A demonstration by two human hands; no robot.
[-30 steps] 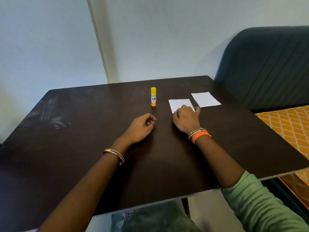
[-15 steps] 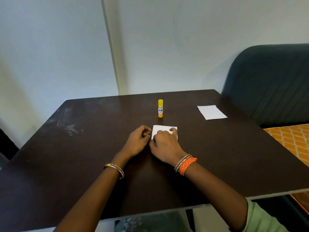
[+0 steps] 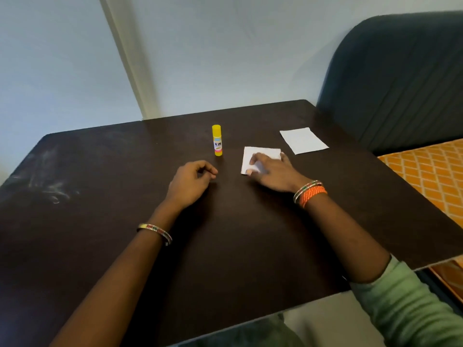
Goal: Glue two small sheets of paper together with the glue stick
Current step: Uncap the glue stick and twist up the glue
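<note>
A person sits at a dark brown, matte wooden table (image 3: pixel 100 221) whose surface carries faint pale scuffs towards its left side. A small yellow plastic glue stick (image 3: pixel 217 140), a capped cylinder with a printed label and a pink band at its foot, stands upright near the middle of the far half. Just to its right lies a small white rectangular sheet of paper (image 3: pixel 261 153), flat on the wood, and the right hand (image 3: pixel 271 172) rests on top of it, palm down, fingers spread fairly straight and pressing on the near part of the sheet; the fingers are somewhat blurred, so I cannot tell whether any fingertip curls under an edge. A second small white sheet of paper (image 3: pixel 303 141), the same thin, smooth kind, lies flat further right and further back, apart from the first and untouched. The left hand (image 3: pixel 191 182) lies on the bare tabletop near the foot of the glue stick but clear of it, fingers loosely curled inward with nothing in them. A thin metal bangle with coloured beading (image 3: pixel 155 232) circles the left forearm; a woven orange thread band and a slim beaded bangle (image 3: pixel 310 192) sit together on the right wrist, and a soft pale green sleeve (image 3: pixel 413 304) is pushed up the right arm. A dark blue ribbed upholstered seat back (image 3: pixel 400 78) rises beyond the right edge.
</note>
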